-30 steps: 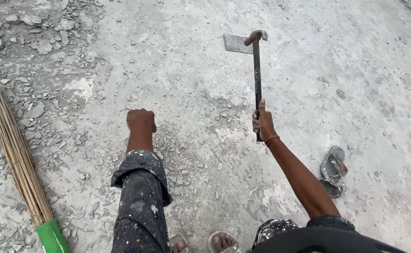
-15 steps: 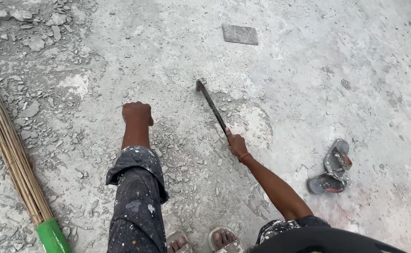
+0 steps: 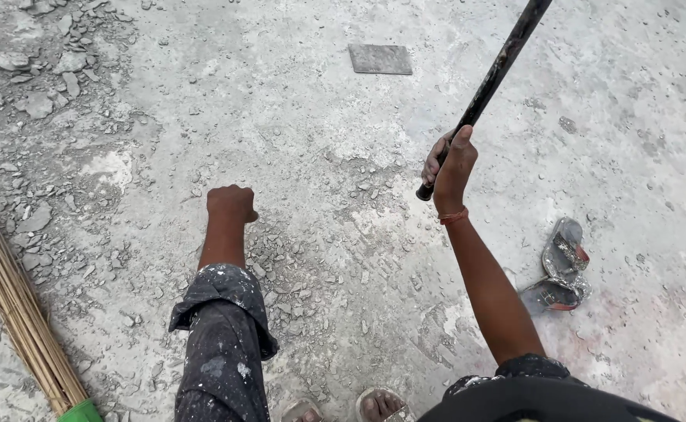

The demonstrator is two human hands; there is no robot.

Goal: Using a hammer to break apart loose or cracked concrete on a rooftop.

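My right hand [image 3: 451, 168] grips the lower end of a long dark hammer handle [image 3: 493, 78], raised off the ground and slanting up to the right; its head is out of view past the top edge. My left hand [image 3: 230, 203] is a closed fist pressed knuckles-down on the grey concrete floor [image 3: 296, 117], holding nothing I can see. Broken concrete chips [image 3: 358, 203] lie between the two hands. My left sleeve [image 3: 222, 328] is dark and spattered with pale dust.
A flat grey rectangular metal piece [image 3: 380, 59] lies on the floor ahead. A straw broom with a green band [image 3: 14, 305] lies at the left. A pair of sandals [image 3: 562, 266] sits at the right. Rubble [image 3: 38, 101] is piled upper left. My toes [image 3: 378, 406] show at the bottom.
The hammer struck the floor half a second ago and has now swung back up, its head leaving the view. My left fist has stayed planted on the floor.
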